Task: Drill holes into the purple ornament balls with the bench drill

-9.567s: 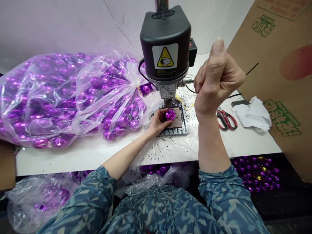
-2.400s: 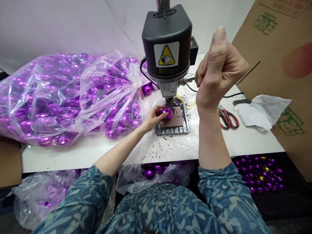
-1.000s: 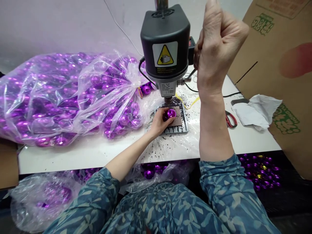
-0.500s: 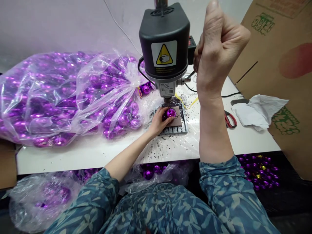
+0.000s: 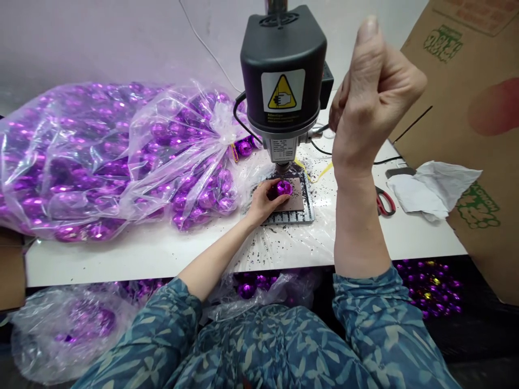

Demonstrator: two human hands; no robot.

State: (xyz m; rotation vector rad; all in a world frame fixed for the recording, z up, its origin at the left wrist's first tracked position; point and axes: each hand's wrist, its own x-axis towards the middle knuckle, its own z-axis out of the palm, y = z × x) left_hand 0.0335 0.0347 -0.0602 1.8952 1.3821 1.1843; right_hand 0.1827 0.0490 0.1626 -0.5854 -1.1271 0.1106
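My left hand [image 5: 265,200] grips a shiny purple ball [image 5: 284,187] between thumb and fingers. The ball rests on a brown board [image 5: 295,201] lying on the slotted metal base [image 5: 290,217] of a small drill press [image 5: 284,70]. Above the ball is the machine's chuck [image 5: 283,167]; whether a bit touches the ball I cannot tell. My right hand [image 5: 368,97] is raised beside the black motor housing, closed around the press's feed lever [image 5: 320,131]. Most of the lever is hidden inside the fist. Dark shavings are scattered around the base.
A large clear bag of purple balls [image 5: 101,162] fills the table's left. At right lie red-handled scissors [image 5: 385,202], crumpled white paper [image 5: 432,186] and a cardboard box [image 5: 486,162]. More purple balls [image 5: 432,289] sit below the table's front edge [image 5: 121,273], beside plastic bags.
The view has shifted a little, so the press and right hand appear farther right. Both hands keep their grip; the right fist looks slightly lower in the picture.
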